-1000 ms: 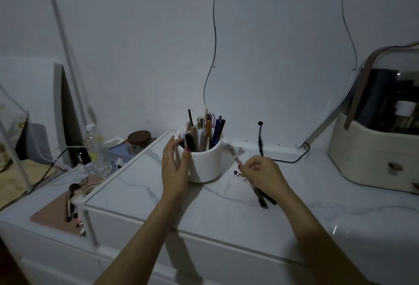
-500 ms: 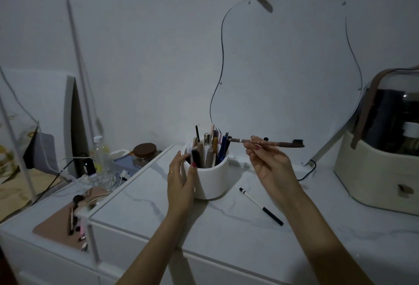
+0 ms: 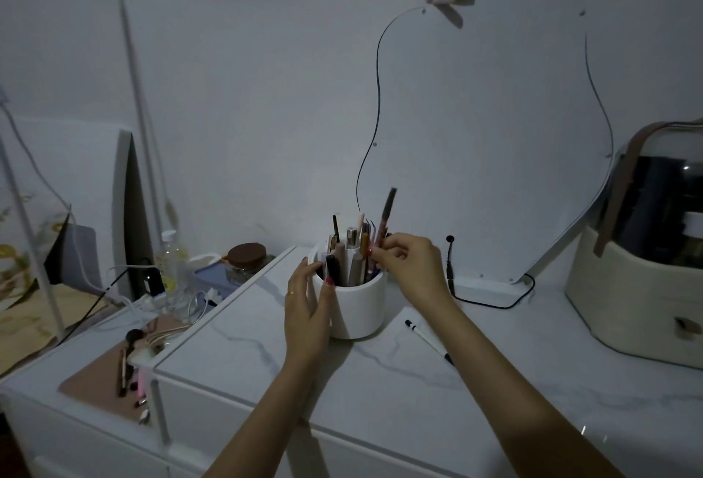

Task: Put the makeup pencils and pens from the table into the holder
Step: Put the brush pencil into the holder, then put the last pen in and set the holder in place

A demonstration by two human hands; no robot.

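Marble worktop [image 3: 380, 394]: right hand [image 3: 409, 262] pinched brown pencil [image 3: 386, 217] near-upright over holder [image 3: 353, 306], tip down; left hand [image 3: 306, 302] cupped holder, fingers relaxed.

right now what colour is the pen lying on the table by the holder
White barrel with dark ends on the pen, right of the white holder; the head view shows it.

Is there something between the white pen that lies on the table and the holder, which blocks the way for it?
Nothing visible lies between the white pen and the holder; the tabletop there is bare. Only the right hand, holding a brown pencil at the holder's crowded mouth, occupies the opening.
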